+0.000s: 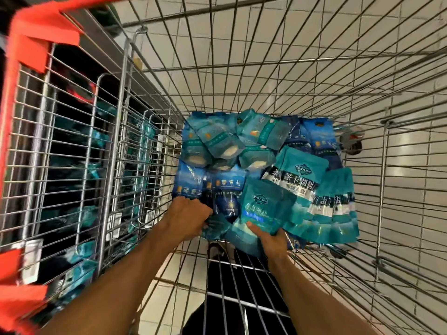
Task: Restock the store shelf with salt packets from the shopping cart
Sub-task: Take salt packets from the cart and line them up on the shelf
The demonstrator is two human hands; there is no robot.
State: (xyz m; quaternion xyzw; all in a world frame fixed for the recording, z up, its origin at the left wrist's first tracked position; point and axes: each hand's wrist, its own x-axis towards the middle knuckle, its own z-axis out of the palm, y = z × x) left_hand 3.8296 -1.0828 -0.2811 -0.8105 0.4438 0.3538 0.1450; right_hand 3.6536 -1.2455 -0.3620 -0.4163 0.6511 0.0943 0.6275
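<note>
Pale tiled floor [266, 44], dim shelving [72, 146]

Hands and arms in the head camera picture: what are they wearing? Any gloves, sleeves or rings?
Nothing at all. The left hand and the right hand are bare, with no gloves. Both forearms are bare as far down as the picture shows, so no sleeves appear. No watch, bracelet or ring shows, though the picture is a bit blurry.

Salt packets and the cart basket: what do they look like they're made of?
Salt packets: probably flexible plastic film, glossy; they crease, catch highlights, and some show white contents through clear windows. The right hand holds one teal packet, which bends slightly. Cart basket: thin metal wire grid, shiny silver, apparently plated or polished. Its corner trim looks like orange-red plastic, though blurred.
</note>
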